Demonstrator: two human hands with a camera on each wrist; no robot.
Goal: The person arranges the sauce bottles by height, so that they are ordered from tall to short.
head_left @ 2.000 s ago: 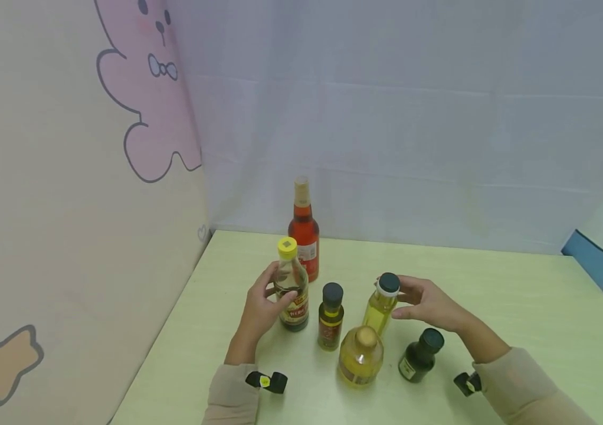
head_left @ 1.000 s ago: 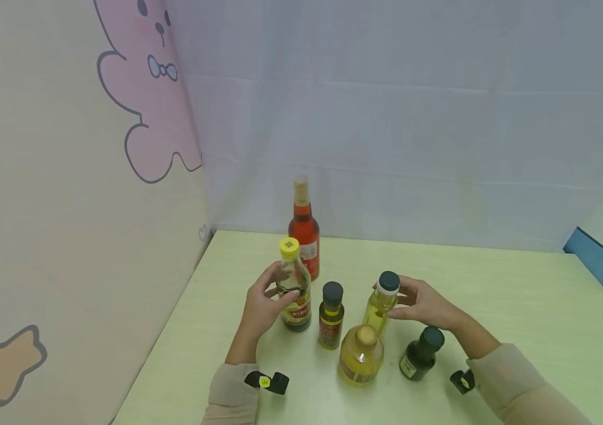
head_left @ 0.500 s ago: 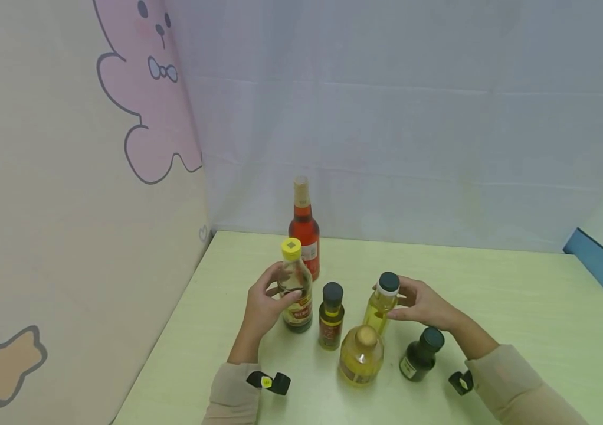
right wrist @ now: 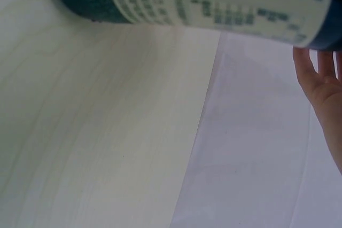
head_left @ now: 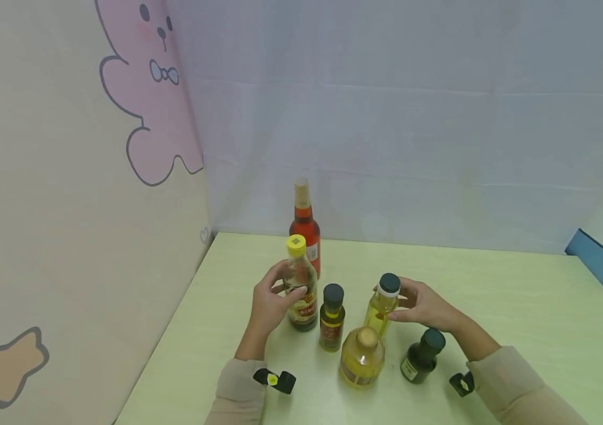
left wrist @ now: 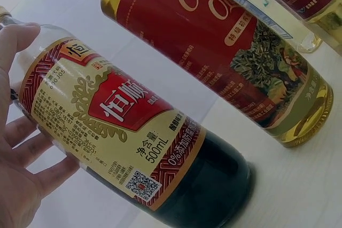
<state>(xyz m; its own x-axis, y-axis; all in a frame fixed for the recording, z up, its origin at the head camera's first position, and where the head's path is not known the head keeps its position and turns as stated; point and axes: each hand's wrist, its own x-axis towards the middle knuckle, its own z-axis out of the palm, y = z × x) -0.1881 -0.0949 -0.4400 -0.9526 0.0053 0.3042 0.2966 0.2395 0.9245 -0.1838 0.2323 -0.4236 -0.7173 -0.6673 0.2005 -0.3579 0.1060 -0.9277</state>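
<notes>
1. two beige fabric sleeves (head_left: 240, 383), each with one black wrist-worn device (head_left: 275, 381), reach in from the near edge.
2. six bottles stand in a group over one pale yellow-green, wood-grained table (head_left: 492, 307). two are nearest: a squat, round, clear bottle of yellow liquid with a gold cap (head_left: 362, 366), and, to its right, a small dark bottle with a green-black cap (head_left: 419, 361).
3. just beyond, on the left, is one slim bottle with a black cap and red label (head_left: 331, 324).
4. one left hand (head_left: 272, 301) curls round a clear glass bottle of dark liquid with a yellow cap (head_left: 307, 310), thumb in front, fingers behind; the bottle is left of the slim one.
5. one right hand (head_left: 429, 307), half curled, holds a clear bottle of yellow liquid with a dark green cap and white collar (head_left: 381, 307), behind the squat bottle.
6. farthest is one tall red bottle (head_left: 307, 230), before a whitish cloth backdrop (head_left: 386, 118).
7. the left wrist view alone makes "500ml", a qr code and "olive oil" readable; the right wrist view adds blurred print on a pale label. only the head view shows all six caps.
</notes>
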